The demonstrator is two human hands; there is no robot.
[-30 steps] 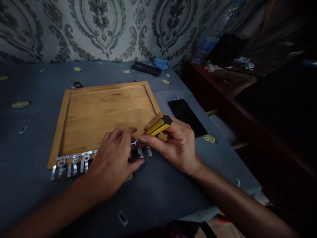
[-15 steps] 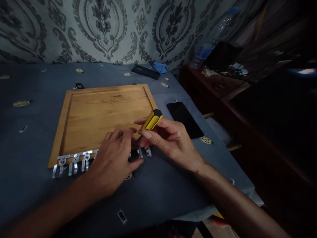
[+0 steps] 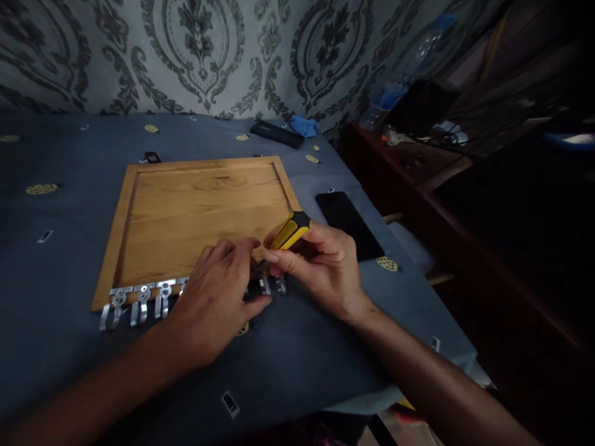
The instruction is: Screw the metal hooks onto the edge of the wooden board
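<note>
A yellow-and-black screwdriver (image 3: 291,230) is pinched between the thumb and fingers of my right hand (image 3: 328,266). Its handle leans up to the right, and its tip points down at the near edge of a framed wooden board (image 3: 199,204). Along that edge runs a metal hook rail (image 3: 144,291) with several silver double hooks. My left hand (image 3: 216,297) lies over the middle of the rail, fingers bent around the near edge and thumb stretched below it. Both hands hide that part of the rail and the screwdriver's tip, so what the left fingers grip does not show.
Right of the board lies a black smartphone (image 3: 349,224). Behind it are a dark oblong case (image 3: 277,134) and a crumpled blue cloth (image 3: 304,126). A plastic bottle (image 3: 409,68) leans on the reddish-brown furniture (image 3: 367,142) at the right, past the table edge.
The screwdriver handle has turned in my right hand and tilts a little more to the right. My left hand stays on the rail. The whole view has shifted slightly.
</note>
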